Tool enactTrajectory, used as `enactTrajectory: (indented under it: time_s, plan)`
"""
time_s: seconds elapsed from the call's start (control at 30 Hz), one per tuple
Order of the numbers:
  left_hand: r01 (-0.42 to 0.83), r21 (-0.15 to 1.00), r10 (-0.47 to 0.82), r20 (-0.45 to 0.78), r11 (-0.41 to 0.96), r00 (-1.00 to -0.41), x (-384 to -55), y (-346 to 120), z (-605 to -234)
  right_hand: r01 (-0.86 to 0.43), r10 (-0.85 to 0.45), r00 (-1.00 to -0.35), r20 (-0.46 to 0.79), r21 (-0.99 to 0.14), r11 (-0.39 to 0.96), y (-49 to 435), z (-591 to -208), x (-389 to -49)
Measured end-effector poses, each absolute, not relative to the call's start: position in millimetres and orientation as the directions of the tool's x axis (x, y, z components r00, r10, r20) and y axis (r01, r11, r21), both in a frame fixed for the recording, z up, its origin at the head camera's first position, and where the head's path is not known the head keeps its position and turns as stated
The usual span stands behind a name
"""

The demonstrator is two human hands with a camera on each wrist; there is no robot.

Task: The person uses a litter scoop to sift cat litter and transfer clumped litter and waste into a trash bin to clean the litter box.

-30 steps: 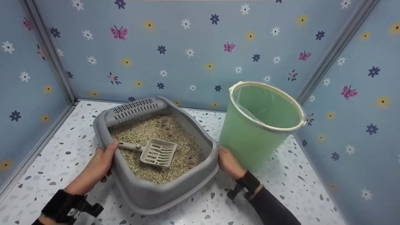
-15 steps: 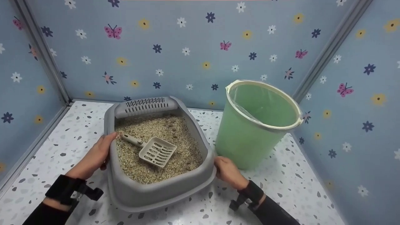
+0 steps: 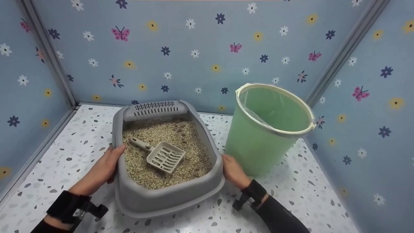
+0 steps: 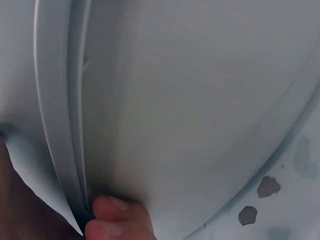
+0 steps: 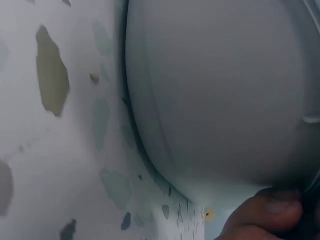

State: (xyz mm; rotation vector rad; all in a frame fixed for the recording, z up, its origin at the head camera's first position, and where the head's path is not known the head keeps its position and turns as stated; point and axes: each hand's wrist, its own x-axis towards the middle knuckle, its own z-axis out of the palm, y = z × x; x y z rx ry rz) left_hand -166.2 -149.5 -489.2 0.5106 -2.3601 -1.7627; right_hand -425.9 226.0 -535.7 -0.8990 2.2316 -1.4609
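A grey litter box (image 3: pixel 168 202) stands on the speckled surface, filled with tan litter (image 3: pixel 194 165). On the litter lies a beige slotted litter scoop (image 3: pixel 166 157), its handle toward the upper left. My left hand (image 3: pixel 103 168) grips the box's left rim, thumb on top; in the left wrist view its fingertips (image 4: pixel 117 220) curl beneath the rim. At the right side my right hand (image 3: pixel 235 171) holds the rim, and the right wrist view shows curled fingers (image 5: pixel 267 210) under it. Neither hand touches the scoop.
A green trash bin (image 3: pixel 262 145) with a clear liner and cream rim stands close to the right of the box, just beyond my right hand. A flowered blue wall (image 3: pixel 190 38) rises behind, with similar panels on both sides.
The litter box has turned clockwise and now stands straighter, its left side having moved right. The scoop's handle no longer reaches my left thumb. Both hands have kept hold of the rim.
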Motion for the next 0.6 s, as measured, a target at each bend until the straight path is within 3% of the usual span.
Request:
enactTrajectory:
  time_s: [0.13, 0.27, 0.47, 0.6]
  plan:
    - [-0.188, 0.947, -0.364, -0.085, 0.259, -0.928, -173, -155, -492, -0.400, -0.637, -0.760, 0.124, -0.862, 0.310, 232, -526, -404]
    - [-0.172, 0.950, -0.345, -0.075, 0.259, -0.936, -178, -160, -493, -0.464, -0.646, -0.746, 0.164, -0.824, 0.326, 240, -552, -417]
    - [-0.228, 0.935, -0.291, -0.146, 0.273, -0.946, -166, -156, -490, -0.311, -0.676, -0.733, 0.080, -0.923, 0.228, 232, -582, -457]
    - [-0.253, 0.931, -0.299, -0.171, 0.264, -0.939, -159, -152, -490, -0.297, -0.679, -0.730, 0.082, -0.932, 0.206, 220, -582, -466]
